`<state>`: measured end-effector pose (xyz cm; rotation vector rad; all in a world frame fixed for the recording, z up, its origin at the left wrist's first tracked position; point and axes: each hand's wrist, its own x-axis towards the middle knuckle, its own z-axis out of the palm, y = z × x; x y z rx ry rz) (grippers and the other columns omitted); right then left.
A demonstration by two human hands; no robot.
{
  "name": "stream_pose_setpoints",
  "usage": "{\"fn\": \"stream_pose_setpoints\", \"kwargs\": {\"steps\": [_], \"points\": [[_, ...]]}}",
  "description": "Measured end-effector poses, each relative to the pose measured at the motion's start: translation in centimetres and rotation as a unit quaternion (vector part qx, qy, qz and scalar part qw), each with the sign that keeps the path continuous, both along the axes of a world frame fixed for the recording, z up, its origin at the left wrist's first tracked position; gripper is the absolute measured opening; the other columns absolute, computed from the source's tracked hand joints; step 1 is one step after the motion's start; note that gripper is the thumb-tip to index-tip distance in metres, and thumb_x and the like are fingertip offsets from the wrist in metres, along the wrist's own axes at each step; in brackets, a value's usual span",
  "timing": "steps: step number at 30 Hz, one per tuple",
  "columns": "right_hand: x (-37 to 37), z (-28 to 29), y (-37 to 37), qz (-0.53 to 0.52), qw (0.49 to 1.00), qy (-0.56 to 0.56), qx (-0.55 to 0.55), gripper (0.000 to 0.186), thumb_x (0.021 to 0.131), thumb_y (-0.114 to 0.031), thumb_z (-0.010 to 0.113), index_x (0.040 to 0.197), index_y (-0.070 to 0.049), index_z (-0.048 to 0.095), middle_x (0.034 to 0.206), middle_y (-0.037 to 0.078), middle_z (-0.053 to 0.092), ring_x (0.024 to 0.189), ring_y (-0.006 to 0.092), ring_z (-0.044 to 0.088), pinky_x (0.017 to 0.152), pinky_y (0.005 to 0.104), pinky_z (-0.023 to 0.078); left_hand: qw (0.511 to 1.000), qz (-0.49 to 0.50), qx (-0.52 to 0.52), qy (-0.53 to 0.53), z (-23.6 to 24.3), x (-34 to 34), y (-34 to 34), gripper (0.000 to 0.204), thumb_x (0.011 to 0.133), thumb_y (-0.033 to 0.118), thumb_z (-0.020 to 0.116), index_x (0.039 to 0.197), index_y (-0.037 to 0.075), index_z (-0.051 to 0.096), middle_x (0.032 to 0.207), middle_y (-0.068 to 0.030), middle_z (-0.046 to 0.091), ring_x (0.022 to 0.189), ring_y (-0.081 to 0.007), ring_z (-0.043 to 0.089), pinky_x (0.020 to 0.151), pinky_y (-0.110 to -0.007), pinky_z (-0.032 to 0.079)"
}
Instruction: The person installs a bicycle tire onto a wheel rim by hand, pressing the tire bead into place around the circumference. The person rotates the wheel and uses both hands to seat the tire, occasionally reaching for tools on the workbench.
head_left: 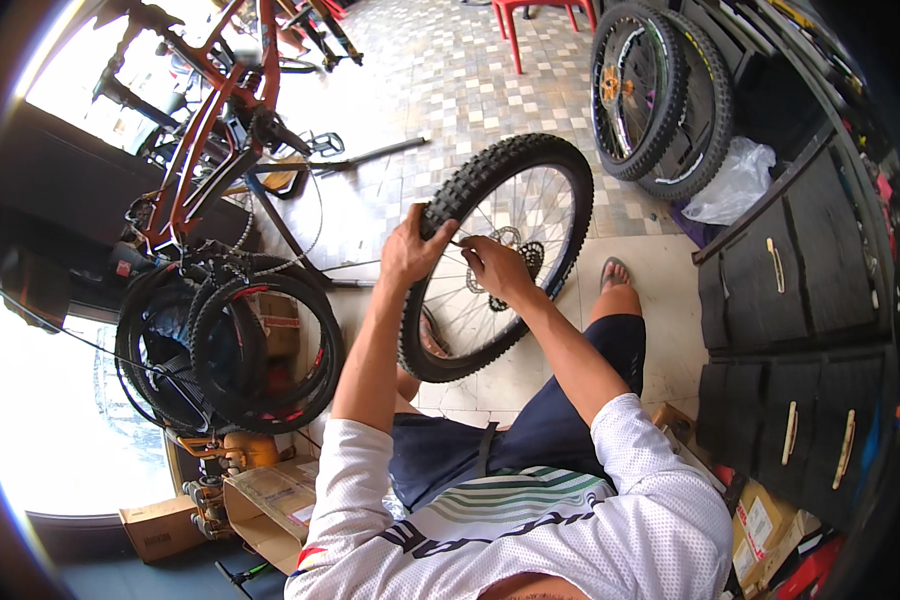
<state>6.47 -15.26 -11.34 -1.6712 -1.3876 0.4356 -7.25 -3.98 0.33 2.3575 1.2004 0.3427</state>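
Note:
A bicycle wheel (577, 200) with a knobbly black tyre stands tilted in front of me, between my legs. My left hand (408, 248) grips the tyre at its left side, fingers over the tread and thumb toward the rim. Just inside the rim, close to that thumb, my right hand (500, 268) has its thumb and fingers pinched together. What they pinch is too small to make out, perhaps a valve. Behind my right hand, at the hub, the cassette (535, 258) shows, and thin spokes run outward to the rim.
An orange bicycle frame (195, 150) hangs on a stand at the left, with several wheels (305, 375) below it. Two more wheels (682, 150) lean at the upper right beside a plastic bag (735, 185). Black drawers (755, 250) line the right; cardboard boxes (270, 495) sit lower left.

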Motion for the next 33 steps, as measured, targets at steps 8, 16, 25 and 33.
{"fn": "stream_pose_setpoints", "kwargs": {"steps": [8, 16, 25, 33], "points": [[2.5, -0.5, 2.8, 0.069, 0.997, -0.003, 0.022, 0.020, 0.103, -0.014, 0.057, 0.114, -0.004, 0.070, 0.102, 0.024, 0.073, 0.099, 0.0451, 0.068, 0.084, 0.0520, 0.054, 0.999, 0.028, 0.035, 0.021, 0.3, 3.0, -1.3, 0.073, 0.089, 0.063, 0.070, 0.131, 0.005, 0.058, 0.108, -0.0271, 0.074, 0.105, -0.0453, 0.071, 0.090, -0.052, 0.055], [3.2, -0.7, 1.9, 0.012, 0.998, -0.051, 0.037, 0.022, 0.100, -0.007, 0.051, 0.113, -0.006, 0.068, 0.097, 0.019, 0.072, 0.096, 0.0414, 0.069, 0.083, 0.0533, 0.054, 0.998, 0.053, 0.027, 0.019, 1.2, 5.6, -2.4, 0.071, 0.084, 0.061, 0.070, 0.124, 0.003, 0.061, 0.103, -0.0273, 0.075, 0.100, -0.0445, 0.073, 0.089, -0.051, 0.055], [2.1, -2.0, 1.5, -0.142, 0.989, -0.022, 0.034, 0.018, 0.103, -0.017, 0.058, 0.101, -0.004, 0.070, 0.093, 0.022, 0.072, 0.092, 0.0446, 0.069, 0.079, 0.0529, 0.054, 0.996, 0.086, 0.012, 0.020, 2.2, 8.3, -3.9, 0.068, 0.083, 0.059, 0.071, 0.119, 0.002, 0.063, 0.102, -0.0259, 0.076, 0.098, -0.0443, 0.074, 0.086, -0.051, 0.057], [5.8, -0.5, 0.8, 0.061, 0.994, 0.089, 0.005, 0.022, 0.105, -0.014, 0.059, 0.118, 0.001, 0.069, 0.102, 0.023, 0.075, 0.097, 0.0374, 0.075, 0.080, 0.0427, 0.056, 0.995, 0.101, 0.020, 0.003, 1.0, 7.3, -4.1, 0.067, 0.084, 0.060, 0.069, 0.117, 0.002, 0.061, 0.103, -0.0261, 0.075, 0.098, -0.0440, 0.073, 0.086, -0.051, 0.056]]}}
